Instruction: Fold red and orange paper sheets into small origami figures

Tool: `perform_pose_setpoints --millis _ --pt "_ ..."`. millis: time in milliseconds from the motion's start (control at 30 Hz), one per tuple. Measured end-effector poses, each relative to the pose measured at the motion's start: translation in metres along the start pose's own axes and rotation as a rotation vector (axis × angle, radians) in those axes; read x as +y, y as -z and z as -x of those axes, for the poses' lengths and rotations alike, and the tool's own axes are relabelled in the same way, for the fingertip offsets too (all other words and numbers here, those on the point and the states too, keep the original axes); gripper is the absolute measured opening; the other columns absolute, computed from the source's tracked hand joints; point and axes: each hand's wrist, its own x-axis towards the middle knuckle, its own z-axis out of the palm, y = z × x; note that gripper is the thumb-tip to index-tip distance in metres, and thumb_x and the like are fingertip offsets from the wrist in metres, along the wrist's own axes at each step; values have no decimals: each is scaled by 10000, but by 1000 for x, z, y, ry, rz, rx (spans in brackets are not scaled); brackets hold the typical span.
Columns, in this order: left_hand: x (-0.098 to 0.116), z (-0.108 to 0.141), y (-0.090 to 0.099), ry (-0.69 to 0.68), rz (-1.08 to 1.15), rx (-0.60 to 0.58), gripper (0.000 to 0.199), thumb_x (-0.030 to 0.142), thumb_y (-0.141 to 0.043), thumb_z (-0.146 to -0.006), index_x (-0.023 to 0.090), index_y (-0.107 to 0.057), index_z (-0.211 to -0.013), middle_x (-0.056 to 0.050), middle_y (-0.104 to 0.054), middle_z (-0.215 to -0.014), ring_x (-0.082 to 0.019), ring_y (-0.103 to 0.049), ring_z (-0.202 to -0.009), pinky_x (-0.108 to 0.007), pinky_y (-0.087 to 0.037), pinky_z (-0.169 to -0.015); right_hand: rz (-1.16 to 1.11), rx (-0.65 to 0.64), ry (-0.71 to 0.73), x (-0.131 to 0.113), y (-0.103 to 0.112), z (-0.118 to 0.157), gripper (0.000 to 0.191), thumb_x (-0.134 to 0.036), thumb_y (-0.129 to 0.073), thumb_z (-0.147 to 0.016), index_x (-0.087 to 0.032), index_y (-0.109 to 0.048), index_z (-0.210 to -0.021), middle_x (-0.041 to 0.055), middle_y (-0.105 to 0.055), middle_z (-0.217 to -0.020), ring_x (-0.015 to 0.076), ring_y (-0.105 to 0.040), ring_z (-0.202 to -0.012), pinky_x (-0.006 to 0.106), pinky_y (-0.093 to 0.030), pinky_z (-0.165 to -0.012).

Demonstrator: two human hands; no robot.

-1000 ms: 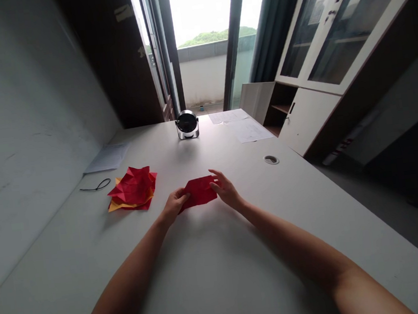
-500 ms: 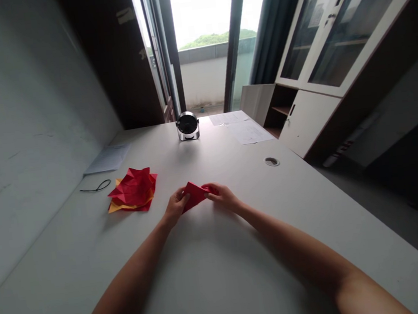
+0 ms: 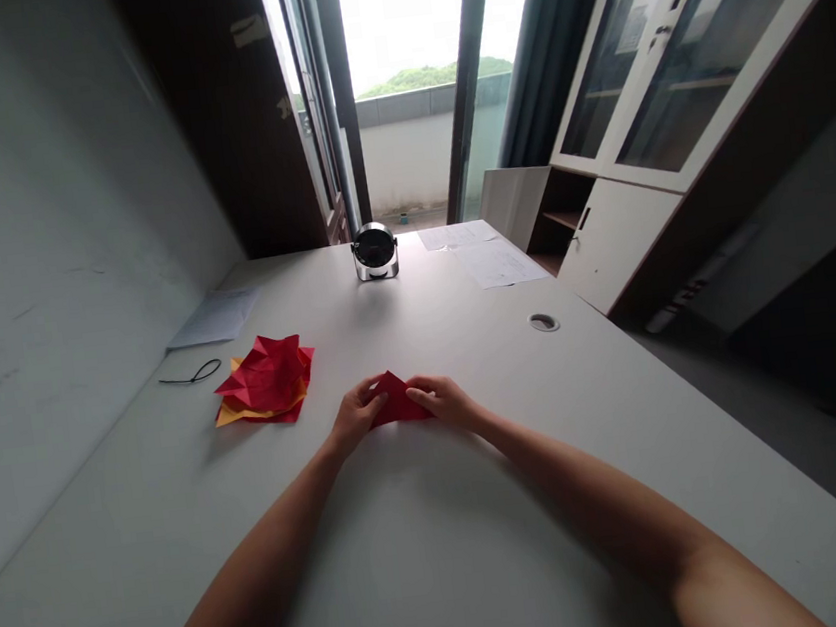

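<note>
A folded piece of red paper (image 3: 398,402) is held between my two hands over the white table, its pointed top facing away from me and its lower edge roughly level. My left hand (image 3: 357,408) pinches its left side, thumb on top. On the right side, my right hand (image 3: 441,400) grips it with the thumb on the front face; the fingers behind the paper are partly hidden. To the left lies a pile of creased red and yellow paper (image 3: 266,376), which neither hand touches.
Along the left wall are a black cable tie (image 3: 194,373) and a pale sheet (image 3: 214,318). A round black and silver device (image 3: 376,250) stands at the back. Printed sheets (image 3: 499,262) lie at the back right, near a round table hole (image 3: 544,322).
The red paper has turned from a slant to a point-up position with a wider lower edge. My right hand has shifted its grip on it slightly.
</note>
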Motion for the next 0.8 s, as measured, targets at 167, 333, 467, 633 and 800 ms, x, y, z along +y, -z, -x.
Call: perform_pose_setpoints --millis 167,333,467,633,800 --pt "3 2 -1 -42 -183 -31 399 432 -646 -852 175 -684 -1154 -73 -740 -1021 -226 -679 -901 -291 -536 -741 127 44 19 1 -3 -1 228 -331 -538 -909 -200 -724 -899 -15 -663 -715 129 -541 -619 229 -402 -606" --pt "1 3 1 -64 -287 -31 329 438 -609 -870 150 -725 -978 -42 -718 -854 -186 -625 -770 -246 -468 -638 130 37 10 6 -3 -2 253 -369 -541 -909 -189 -719 -906 -19 -640 -685 116 -504 -589 214 -368 -574" --pt "-2 1 3 -59 -217 1 328 444 -621 -857 140 -708 -941 -30 -703 -838 -170 -609 -744 -244 -460 -639 139 54 -35 6 -2 -2 289 -415 -556 -898 -175 -717 -883 -25 -588 -620 107 -456 -551 212 -323 -532" --pt "-3 -2 3 -34 -134 55 344 465 -630 -846 144 -692 -954 -39 -709 -865 -175 -624 -755 -256 -482 -666 111 92 -53 9 1 -5 292 -425 -557 -890 -175 -695 -830 -25 -580 -626 108 -449 -566 216 -328 -549" --pt "-2 -2 6 -39 -290 108 391 511 -557 -881 162 -701 -984 -39 -725 -870 -183 -638 -760 -250 -467 -653 63 142 -35 24 0 -8 308 -443 -541 -894 -174 -665 -811 -23 -572 -655 119 -471 -613 215 -347 -577"
